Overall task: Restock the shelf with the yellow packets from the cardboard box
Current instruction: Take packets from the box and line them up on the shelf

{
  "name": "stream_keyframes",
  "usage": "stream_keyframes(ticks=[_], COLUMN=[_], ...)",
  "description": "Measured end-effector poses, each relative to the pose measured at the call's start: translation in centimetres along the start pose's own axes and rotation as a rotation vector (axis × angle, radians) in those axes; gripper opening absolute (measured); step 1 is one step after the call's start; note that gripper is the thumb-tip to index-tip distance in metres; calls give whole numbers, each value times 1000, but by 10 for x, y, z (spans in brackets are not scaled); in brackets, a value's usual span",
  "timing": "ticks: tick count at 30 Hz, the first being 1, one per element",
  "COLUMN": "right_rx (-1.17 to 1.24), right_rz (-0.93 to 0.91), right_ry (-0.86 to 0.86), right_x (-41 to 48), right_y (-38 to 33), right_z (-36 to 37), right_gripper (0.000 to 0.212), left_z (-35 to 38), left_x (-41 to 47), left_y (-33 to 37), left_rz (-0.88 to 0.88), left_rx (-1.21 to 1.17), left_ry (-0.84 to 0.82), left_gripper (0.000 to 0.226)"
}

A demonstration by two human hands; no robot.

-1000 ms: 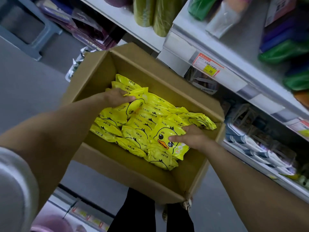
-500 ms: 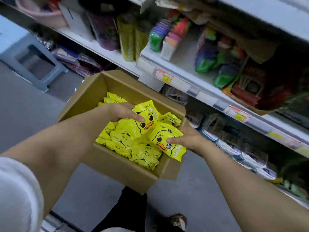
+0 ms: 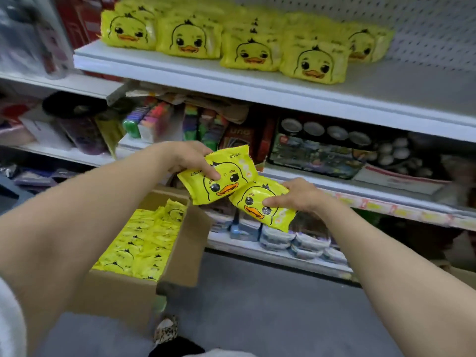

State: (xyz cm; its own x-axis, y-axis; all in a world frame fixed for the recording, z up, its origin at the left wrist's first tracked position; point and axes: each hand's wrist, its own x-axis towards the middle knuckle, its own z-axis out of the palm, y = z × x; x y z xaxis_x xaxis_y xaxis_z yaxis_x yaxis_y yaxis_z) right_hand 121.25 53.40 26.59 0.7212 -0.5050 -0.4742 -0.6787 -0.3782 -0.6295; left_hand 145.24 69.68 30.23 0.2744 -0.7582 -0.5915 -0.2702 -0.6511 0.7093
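Observation:
My left hand (image 3: 189, 157) grips one yellow duck-face packet (image 3: 226, 180) by its top left edge, held in the air in front of the shelves. My right hand (image 3: 296, 195) grips a second yellow packet (image 3: 253, 204) just below and to the right, and the two packets overlap slightly. The open cardboard box (image 3: 185, 253) stands on the floor at lower left, with several yellow packets (image 3: 141, 243) lying in it. On the white top shelf (image 3: 257, 83) several yellow duck packets (image 3: 251, 54) stand in rows facing me.
The right part of the top shelf, before the white pegboard wall (image 3: 425, 29), is bare. The middle shelf (image 3: 360, 189) holds toy boxes and coloured packs. The lowest shelf carries stacked small tubs (image 3: 296, 240). Grey floor (image 3: 270, 305) lies below, with my shoe (image 3: 166, 328) beside the box.
Both hands have lifted out of the box, each with a yellow packet, up to middle-shelf height. The view has swung upward, so the top shelf with its rows of packets is in sight.

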Motion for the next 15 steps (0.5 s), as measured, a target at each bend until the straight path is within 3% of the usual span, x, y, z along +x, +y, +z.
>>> stream_keyframes(ticks=[4,9,15], right_rx=[11,128,213], right_rz=[-66,-125,-163], right_ry=[97,172,324], right_x=[-40,-85,-109], right_y=[36,69,90], right_z=[-56,-112,-173], right_gripper=[38,26,30], left_z=[31,56,59], left_x=[-7,-8,0], left_y=[80,164,261], left_rz=[123,250,356], left_rx=[73,71,133], left_ry=[49,142,220], left_gripper=[40,36,44])
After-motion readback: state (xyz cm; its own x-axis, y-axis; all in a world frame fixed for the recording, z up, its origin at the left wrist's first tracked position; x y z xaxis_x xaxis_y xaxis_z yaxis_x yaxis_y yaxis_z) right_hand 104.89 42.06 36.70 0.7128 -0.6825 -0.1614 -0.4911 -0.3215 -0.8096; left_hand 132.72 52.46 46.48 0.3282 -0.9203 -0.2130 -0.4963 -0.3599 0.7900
